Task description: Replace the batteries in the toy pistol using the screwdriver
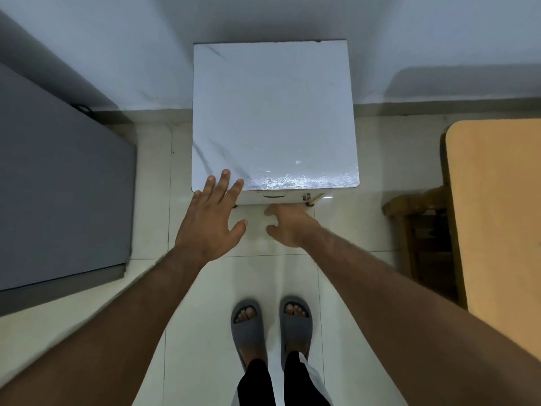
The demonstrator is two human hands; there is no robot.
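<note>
A person stands on a pale tiled floor [205,303] before a small white table [275,112] with a marble-look top, set against the wall [263,16]. The left hand [212,218] reaches forward with fingers spread and straight, holding nothing; its fingertips [225,172] overlap the table's near left corner, though whether they touch the surface cannot be told. The right hand [288,225] hangs just below the table's front edge, thumb and fingers loosely curled and apart, also holding nothing. A shallow drawer pull [274,196] and a small metal fitting [306,197] show on the table's front face, just above the right hand.

Both feet wear grey slide sandals [248,326] below dark trouser legs [256,382]. A grey cabinet top [58,186] lies to the left; a tan tabletop [497,200] and a brown wooden chair [415,209] lie to the right.

Neither the toy pistol, its batteries nor the screwdriver appears in view. No brand, label or legible writing can be made out on any surface.
</note>
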